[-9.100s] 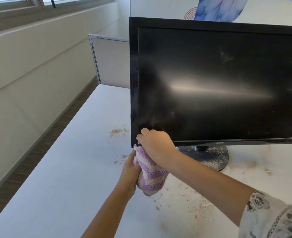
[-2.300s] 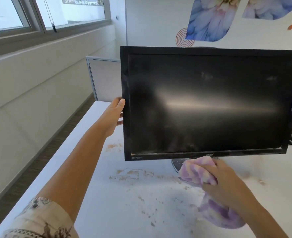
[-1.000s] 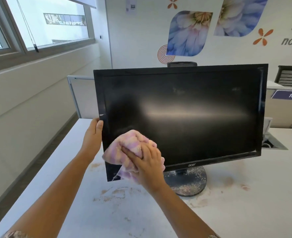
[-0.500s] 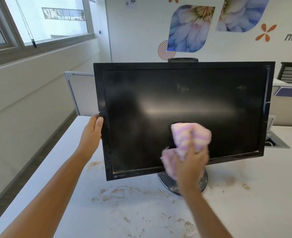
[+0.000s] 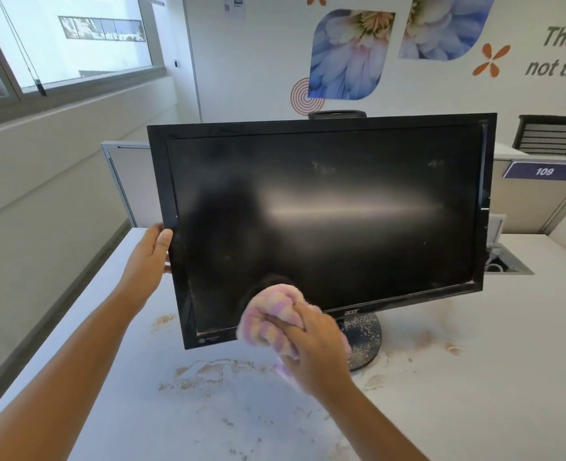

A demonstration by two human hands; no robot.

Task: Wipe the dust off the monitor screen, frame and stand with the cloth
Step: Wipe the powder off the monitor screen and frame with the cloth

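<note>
My right hand (image 5: 315, 352) is curled round the bunched pink-and-purple striped cloth (image 5: 270, 316), pressing it against the lower left part of the monitor (image 5: 325, 214) screen, just above the bottom frame edge. My left hand (image 5: 148, 257) rests against the monitor's left edge, thumb on the front of the frame, the other fingers out of sight behind it, so I cannot tell how far they curl.

The monitor stands on the white bench (image 5: 491, 394), turned a little so its right side sits higher in my view. Pale smudges show near the top of the screen, and a streak of glare runs across its middle. Its round stand (image 5: 364, 341) peeks out below the bottom edge, just right of my right hand, speckled with dust. Brownish dust and crumbs (image 5: 202, 374) lie scattered on the bench in front of the monitor and to its right. Behind the monitor, a wall carries flower pictures (image 5: 351, 51), and a sign reading 109 (image 5: 544, 171) sits to the right.
</note>
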